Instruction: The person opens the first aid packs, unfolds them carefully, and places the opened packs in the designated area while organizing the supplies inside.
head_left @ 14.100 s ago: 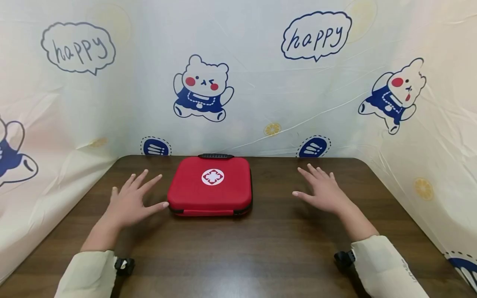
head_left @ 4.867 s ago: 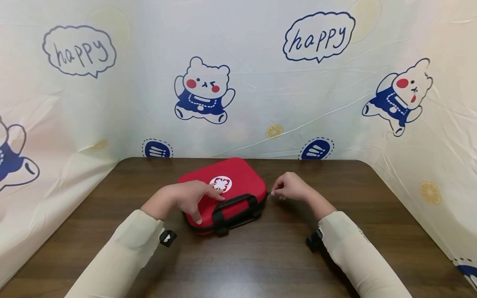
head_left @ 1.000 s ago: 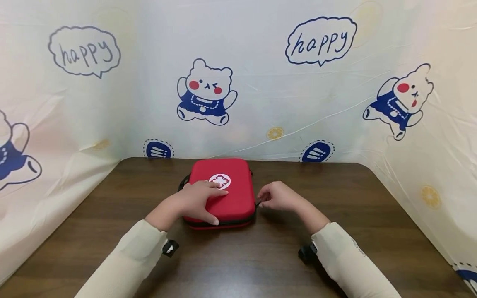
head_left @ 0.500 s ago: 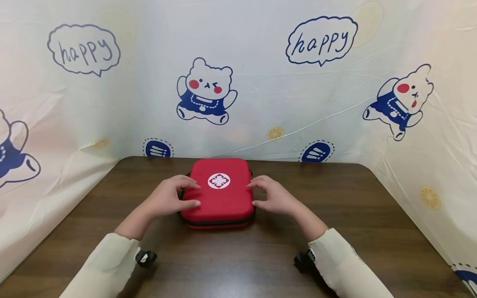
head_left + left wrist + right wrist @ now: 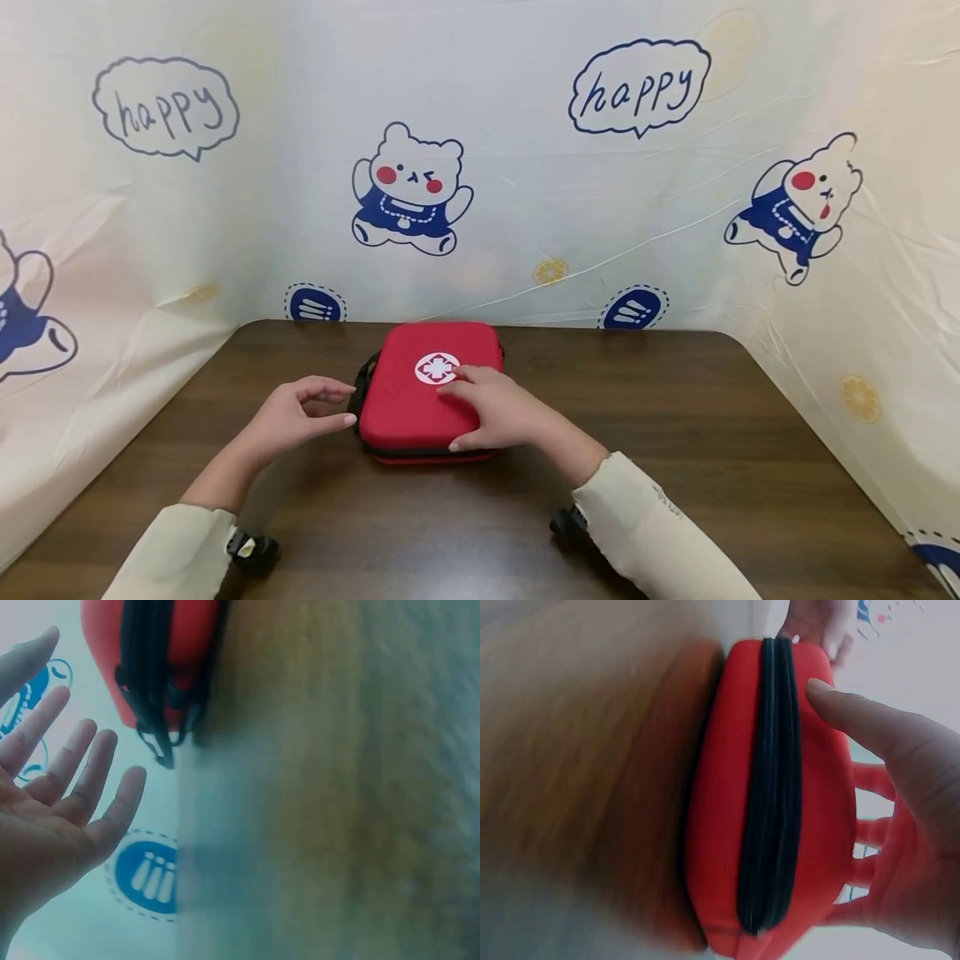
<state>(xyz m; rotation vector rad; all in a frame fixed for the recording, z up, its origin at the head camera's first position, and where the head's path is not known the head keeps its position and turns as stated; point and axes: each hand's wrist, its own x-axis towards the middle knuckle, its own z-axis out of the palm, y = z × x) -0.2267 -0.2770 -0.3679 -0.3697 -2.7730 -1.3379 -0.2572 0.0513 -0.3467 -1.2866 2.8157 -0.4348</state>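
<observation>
A red first-aid case [image 5: 408,412] with a white cross emblem lies flat on the table, its black handle [image 5: 361,393] on the left side. My left hand [image 5: 296,412] is beside that handle, thumb and fingers parted and fingertips right at it. In the left wrist view its fingers spread near the case's end, where zipper pulls [image 5: 160,742] hang. My right hand [image 5: 506,408] lies over the right part of the lid, fingers loosely bent and thumb at the front edge. The right wrist view shows the black zipper [image 5: 771,795] running closed along the case's side.
The brown wooden table [image 5: 465,533] ends at a patterned cloth backdrop [image 5: 517,167] behind the case, with more cloth at both sides. A black wrist camera [image 5: 253,552] sits at the left cuff, another [image 5: 567,527] at the right.
The case has been turned, its handle going from the far side, then the near side, to the left. My right hand let go of the zipper pull and moved onto the lid; my left withdrew leftward.
</observation>
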